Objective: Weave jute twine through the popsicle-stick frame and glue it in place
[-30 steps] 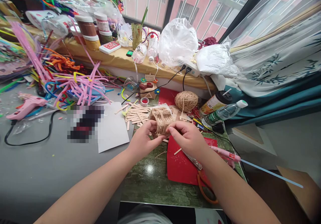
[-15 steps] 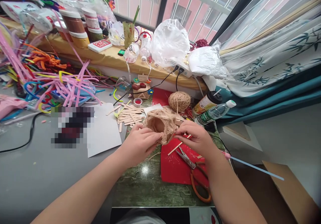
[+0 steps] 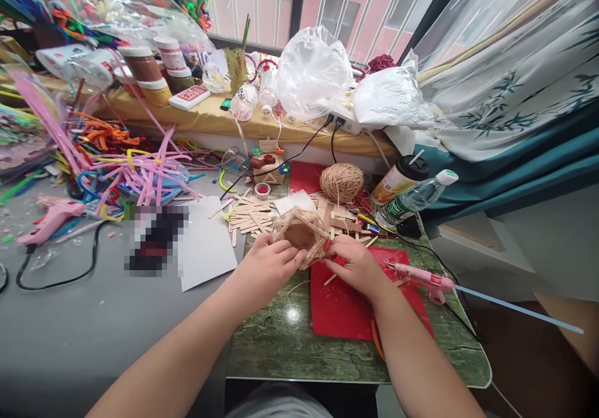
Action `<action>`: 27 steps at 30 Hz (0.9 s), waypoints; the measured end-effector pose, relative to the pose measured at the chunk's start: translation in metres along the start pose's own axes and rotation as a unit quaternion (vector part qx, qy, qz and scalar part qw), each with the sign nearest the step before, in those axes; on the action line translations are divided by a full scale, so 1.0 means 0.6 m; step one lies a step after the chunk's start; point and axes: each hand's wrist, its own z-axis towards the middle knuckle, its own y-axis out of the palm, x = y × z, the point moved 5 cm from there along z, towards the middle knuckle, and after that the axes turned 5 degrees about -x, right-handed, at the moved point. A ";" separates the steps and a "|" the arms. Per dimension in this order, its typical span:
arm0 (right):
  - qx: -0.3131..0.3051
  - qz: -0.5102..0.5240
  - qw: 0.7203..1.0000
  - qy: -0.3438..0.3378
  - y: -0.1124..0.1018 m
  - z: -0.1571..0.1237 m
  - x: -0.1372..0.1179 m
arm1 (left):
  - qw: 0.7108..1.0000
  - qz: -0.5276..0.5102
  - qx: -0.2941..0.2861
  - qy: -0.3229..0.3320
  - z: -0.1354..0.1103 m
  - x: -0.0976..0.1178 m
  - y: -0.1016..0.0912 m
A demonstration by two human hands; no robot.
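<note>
A small basket (image 3: 299,236) wrapped in jute twine is held up in front of me, its opening tipped towards me. My left hand (image 3: 272,263) grips its left and near side, fingers closed on the rim. On the right side my right hand (image 3: 354,267) has thumb and fingers pinched at the twine wrapping; my fingers hide whether a loose strand is there. Behind the basket sits a ball of jute twine (image 3: 341,182). A red sheet (image 3: 337,318) lies under my right hand. Scissors with an orange handle (image 3: 377,341) are mostly hidden by my right forearm.
A pink glue gun (image 3: 418,276) with a long blue glue stick lies at right. Wooden craft sticks (image 3: 250,215), a white sheet (image 3: 206,243) and pipe cleaners (image 3: 150,174) spread left. A water bottle (image 3: 416,199) and a dark-lidded cup (image 3: 400,178) stand behind.
My view has shifted, so the scene sits further right. My right hand has moved in against the basket's side. My right forearm now covers most of the scissors, and the right glue gun is uncovered.
</note>
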 end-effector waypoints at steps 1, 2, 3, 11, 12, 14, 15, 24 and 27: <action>-0.005 -0.004 1.000 -0.008 0.002 0.000 0.000 | 1.000 0.008 -0.007 -0.002 0.000 0.004 -0.001; -0.007 -0.008 1.000 -0.016 0.003 0.000 -0.001 | 1.000 0.015 -0.012 -0.003 0.000 0.009 -0.003; -0.007 -0.011 1.000 -0.021 0.002 -0.001 -0.003 | 1.000 0.023 -0.015 -0.004 -0.001 0.014 -0.006; 0.009 -0.010 0.995 -0.094 0.005 -0.005 -0.035 | 0.972 0.191 -0.130 0.051 -0.014 0.041 -0.052; 0.012 -0.011 0.994 -0.107 0.008 -0.005 -0.038 | 0.963 0.214 -0.150 0.063 -0.014 0.042 -0.058; 0.017 -0.012 0.991 -0.131 0.014 -0.007 -0.042 | 0.948 0.246 -0.182 0.090 -0.014 0.044 -0.069; 0.020 -0.014 0.989 -0.142 0.017 -0.008 -0.043 | 0.941 0.255 -0.194 0.105 -0.014 0.044 -0.073; 0.065 -0.072 0.974 -0.203 0.018 -0.017 -0.050 | 0.930 0.266 -0.199 0.159 -0.018 0.041 -0.090; 0.078 -0.091 0.971 -0.208 0.012 -0.020 -0.054 | 0.934 0.247 -0.209 0.153 -0.016 0.038 -0.093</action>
